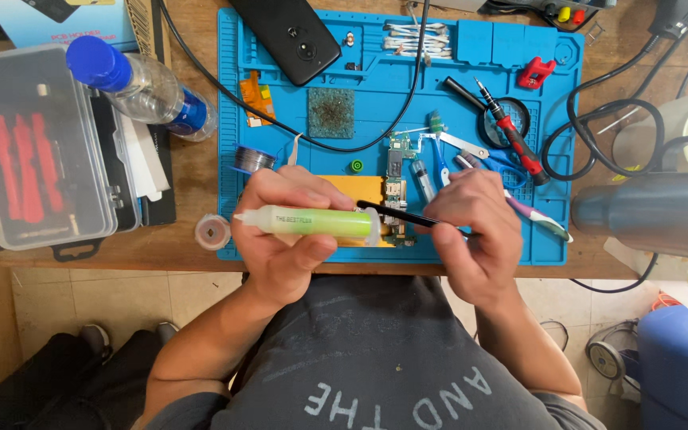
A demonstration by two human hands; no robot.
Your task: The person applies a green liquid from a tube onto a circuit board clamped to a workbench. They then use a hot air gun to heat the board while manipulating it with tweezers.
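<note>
Single head-worn camera, looking steeply down from close above; blue work mat (471,95) on wooden surface (193,171) fills upper frame, wearer's torso below.

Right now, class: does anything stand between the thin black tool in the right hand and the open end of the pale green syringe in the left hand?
Nothing visible does. The thin black tool in the right hand already reaches the open end of the pale green syringe, held by the left hand.

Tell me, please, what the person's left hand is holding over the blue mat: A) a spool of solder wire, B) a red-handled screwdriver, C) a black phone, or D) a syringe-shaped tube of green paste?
D: the left hand is wrapped around the green syringe tube, while the right hand holds a thin black tool to its end.
</note>
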